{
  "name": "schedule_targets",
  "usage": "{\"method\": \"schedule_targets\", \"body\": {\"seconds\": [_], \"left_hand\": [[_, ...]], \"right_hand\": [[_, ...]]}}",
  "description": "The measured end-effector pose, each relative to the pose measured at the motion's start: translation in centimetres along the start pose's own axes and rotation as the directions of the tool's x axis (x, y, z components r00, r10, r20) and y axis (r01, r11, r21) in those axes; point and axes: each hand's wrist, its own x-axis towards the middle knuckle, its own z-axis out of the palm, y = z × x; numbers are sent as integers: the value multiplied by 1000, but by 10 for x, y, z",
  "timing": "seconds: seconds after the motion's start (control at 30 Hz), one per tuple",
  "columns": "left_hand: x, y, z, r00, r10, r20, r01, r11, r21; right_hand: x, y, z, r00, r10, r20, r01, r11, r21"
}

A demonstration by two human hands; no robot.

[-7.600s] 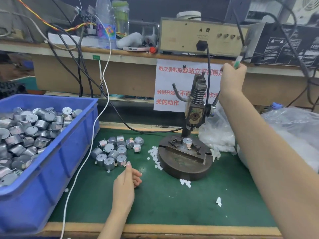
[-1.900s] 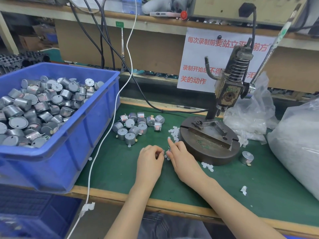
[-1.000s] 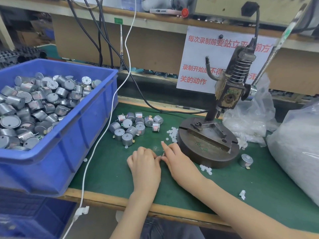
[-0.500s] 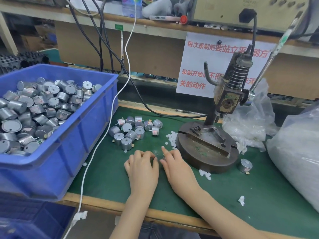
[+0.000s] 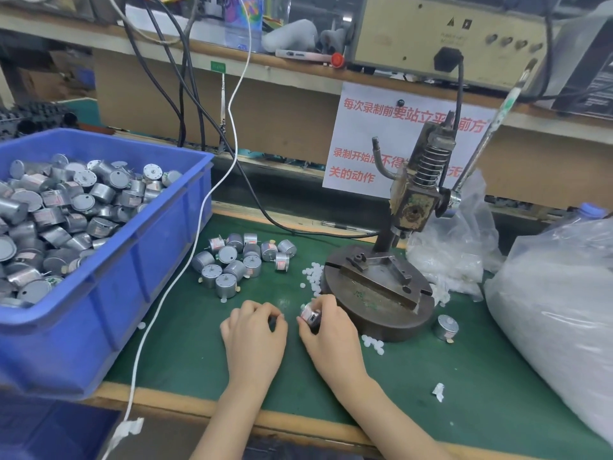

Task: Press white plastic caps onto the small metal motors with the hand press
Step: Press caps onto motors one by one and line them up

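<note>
My right hand (image 5: 331, 330) grips a small metal motor (image 5: 311, 316) between fingers and thumb, just left of the hand press's round base (image 5: 381, 313). My left hand (image 5: 253, 332) rests on the green mat beside it with fingers curled inward; anything in its fingertips is hidden. The press fixture (image 5: 378, 270) holds no motor, and the lever (image 5: 491, 127) stands raised. Several loose motors (image 5: 238, 263) lie in a cluster behind my left hand. White caps (image 5: 313, 275) are scattered by the base. One motor (image 5: 446, 327) stands right of the base.
A blue bin (image 5: 109, 293) full of motors fills the left side. A white cable (image 5: 166, 293) runs down past it. Clear bags (image 5: 557, 310) of white parts crowd the right. A few caps (image 5: 373, 343) lie in front of the base.
My hands have drawn slightly apart, and the motor now shows in my right hand's fingers. The press has not moved.
</note>
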Motion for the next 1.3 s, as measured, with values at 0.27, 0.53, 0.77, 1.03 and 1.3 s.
{"method": "schedule_targets", "body": {"seconds": [0.27,0.53,0.77,1.03,1.3], "left_hand": [[2,5,-4,999,-52,3,52,999,-1],[2,4,-6,998,-53,19,53,999,-9],[3,5,-4,998,-53,14,53,998,21],[3,5,-3,999,-43,8,42,998,38],[3,5,-3,999,-33,9,32,998,51]], "right_hand": [[-2,1,-3,995,49,-86,-31,978,209],[19,10,-46,941,134,-310,-46,960,276],[50,52,-81,922,273,-276,-224,955,194],[68,63,-87,901,333,-280,-315,943,107],[71,60,-82,931,285,-228,-307,949,-66]]}}
